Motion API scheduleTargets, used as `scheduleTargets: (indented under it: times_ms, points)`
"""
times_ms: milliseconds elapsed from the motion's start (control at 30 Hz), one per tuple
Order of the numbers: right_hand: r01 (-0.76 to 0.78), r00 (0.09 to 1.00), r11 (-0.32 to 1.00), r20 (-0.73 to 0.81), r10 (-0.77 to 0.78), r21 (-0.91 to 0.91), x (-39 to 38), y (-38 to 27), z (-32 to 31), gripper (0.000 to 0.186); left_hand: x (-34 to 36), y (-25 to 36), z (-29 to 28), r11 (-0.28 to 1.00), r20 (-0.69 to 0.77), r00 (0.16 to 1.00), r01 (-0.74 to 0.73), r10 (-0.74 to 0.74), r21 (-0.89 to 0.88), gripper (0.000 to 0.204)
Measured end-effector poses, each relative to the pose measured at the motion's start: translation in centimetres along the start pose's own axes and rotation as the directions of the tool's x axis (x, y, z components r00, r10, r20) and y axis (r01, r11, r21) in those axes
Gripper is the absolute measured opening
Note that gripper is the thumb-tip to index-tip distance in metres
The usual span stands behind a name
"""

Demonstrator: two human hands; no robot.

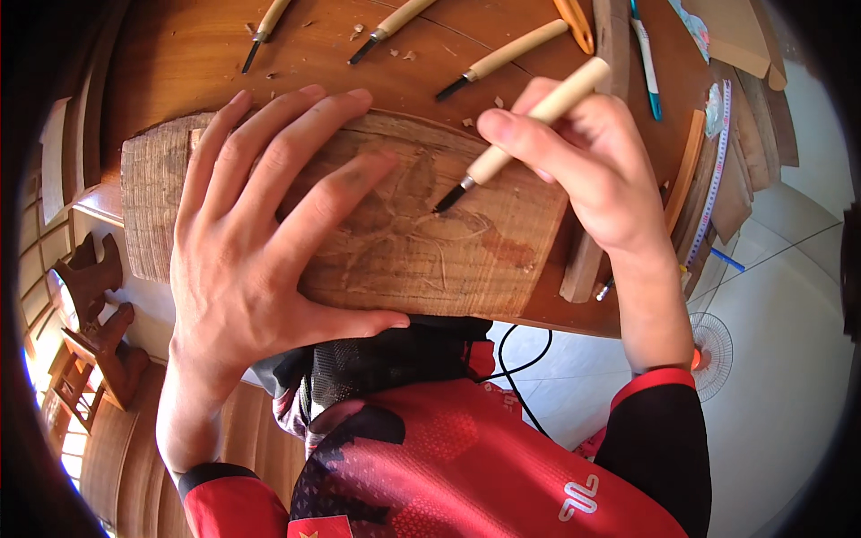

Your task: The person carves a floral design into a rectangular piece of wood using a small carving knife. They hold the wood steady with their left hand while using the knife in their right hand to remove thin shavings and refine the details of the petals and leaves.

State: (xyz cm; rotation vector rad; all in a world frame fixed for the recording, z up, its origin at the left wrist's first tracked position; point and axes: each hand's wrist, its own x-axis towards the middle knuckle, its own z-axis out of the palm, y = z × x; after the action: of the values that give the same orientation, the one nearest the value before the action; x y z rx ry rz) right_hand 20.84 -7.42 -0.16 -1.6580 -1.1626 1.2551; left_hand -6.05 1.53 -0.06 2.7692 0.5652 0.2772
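Now, right grip around wooden-handled chisel, left grip (splayed wide) on grainy board.

Rough, matt wooden board

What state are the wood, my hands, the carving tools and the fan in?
Wooden board: lying flat, face marked with a carved pattern
Left hand: spread across the board
Right hand: closed around a tool
Held carving tool: tilted, tip at the pattern
Three other carving tools: lying loose
Fan: cannot tell if running
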Motion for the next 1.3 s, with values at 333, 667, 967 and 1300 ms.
scheduleTargets:
  times_ms: [333,667,967,1300]
  points:
    - [0.202,0.977,0.960,0.030,-0.212,0.192,-1.9,1.2,-1.5,0.014,0.1,0.1,0.1,1.000,-0.025,1.000,-0.008,0.008,-0.005,0.098]
    - [0.520,0.851,0.830,0.038,-0.524,-0.202,-2.9,0.4,-1.0,0.011,0.0,0.1,0.0,1.000,-0.011,1.000,0.001,-0.001,-0.013,0.097]
    - [0.699,0.668,0.651,-0.058,-0.742,-0.296,-4.7,2.7,1.8,0.025,0.0,0.2,0.0,1.000,0.004,1.000,0.004,-0.004,-0.009,0.100]
    - [0.652,0.574,0.468,-0.016,-0.819,-0.596,-7.0,3.6,1.8,0.036,0.1,0.2,0.0,1.000,0.006,1.000,-0.004,0.004,0.007,0.102]
